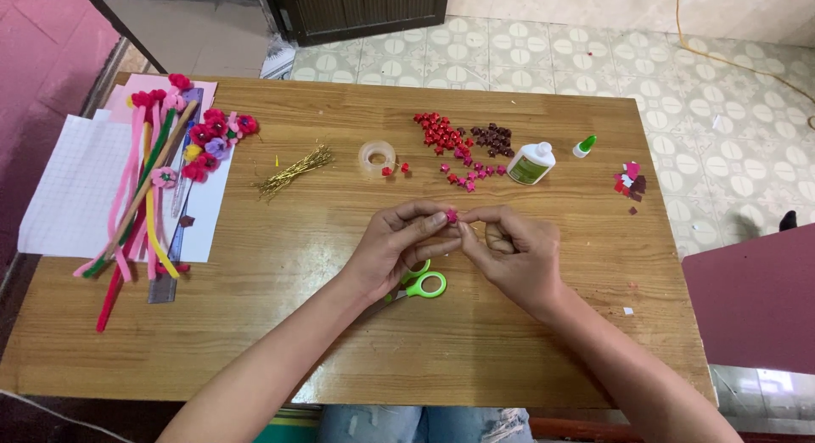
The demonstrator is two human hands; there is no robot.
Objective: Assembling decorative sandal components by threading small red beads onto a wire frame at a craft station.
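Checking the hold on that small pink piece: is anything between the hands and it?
Nothing visible. The left hand and right hand both pinch the small pink piece directly with their fingertips, above the table. The green scissors lie below the hands, apart from it.

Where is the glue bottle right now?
In the head view, the white glue bottle lies on the far right part of the wooden table, between the pile of small red and maroon paper stars and its loose green cap.
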